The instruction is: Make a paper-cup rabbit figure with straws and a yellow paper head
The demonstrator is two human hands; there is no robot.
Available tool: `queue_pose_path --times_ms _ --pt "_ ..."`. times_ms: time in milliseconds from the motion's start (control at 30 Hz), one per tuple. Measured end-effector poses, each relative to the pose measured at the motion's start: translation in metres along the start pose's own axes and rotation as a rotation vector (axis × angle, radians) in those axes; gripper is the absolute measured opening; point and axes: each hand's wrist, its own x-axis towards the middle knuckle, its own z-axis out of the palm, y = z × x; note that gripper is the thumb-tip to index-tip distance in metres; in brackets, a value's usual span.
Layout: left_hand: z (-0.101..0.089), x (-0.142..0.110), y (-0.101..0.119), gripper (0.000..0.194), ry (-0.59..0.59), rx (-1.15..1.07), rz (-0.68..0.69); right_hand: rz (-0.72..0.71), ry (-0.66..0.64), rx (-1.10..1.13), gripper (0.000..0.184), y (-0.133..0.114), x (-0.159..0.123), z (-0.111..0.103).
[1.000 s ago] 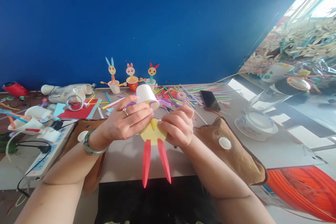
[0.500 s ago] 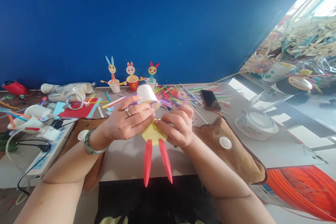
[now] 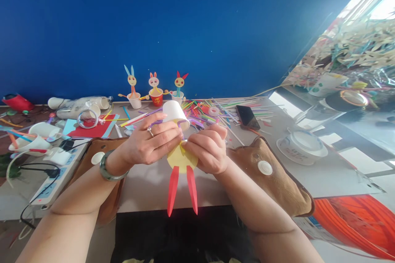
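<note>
Between my hands is a paper-cup rabbit, tipped so its white paper cup [image 3: 174, 111] points away from me. Its yellow paper disc [image 3: 182, 163] hangs on my side, and two long red paper ears [image 3: 173, 191] point down toward me. My left hand [image 3: 156, 141], with a ring and a bangle, is closed around the joint between cup and disc, with a bit of purple straw by its fingers. My right hand [image 3: 207, 148] pinches the disc's upper edge with thumb and forefinger. What lies under the fingertips is hidden.
Three finished cup figures [image 3: 156, 98] stand along the blue wall. Loose coloured straws [image 3: 228, 109], a tape roll [image 3: 212, 110] and a phone [image 3: 247, 117] lie behind my hands. Brown pouches [image 3: 274, 176] flank my forearms. A power strip [image 3: 58, 176] with cables sits left.
The red ears have swung slightly left and closer together, and the disc and cup have shifted a little. Both hands keep nearly the same grip.
</note>
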Motion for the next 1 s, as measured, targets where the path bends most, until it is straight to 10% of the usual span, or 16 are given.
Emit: queue_pose_path --times_ms 1000 --pt "-0.0053 0.0014 0.0035 0.019 0.055 -0.075 -0.131 -0.048 0.006 0.021 0.021 -0.002 0.0014 -0.004"
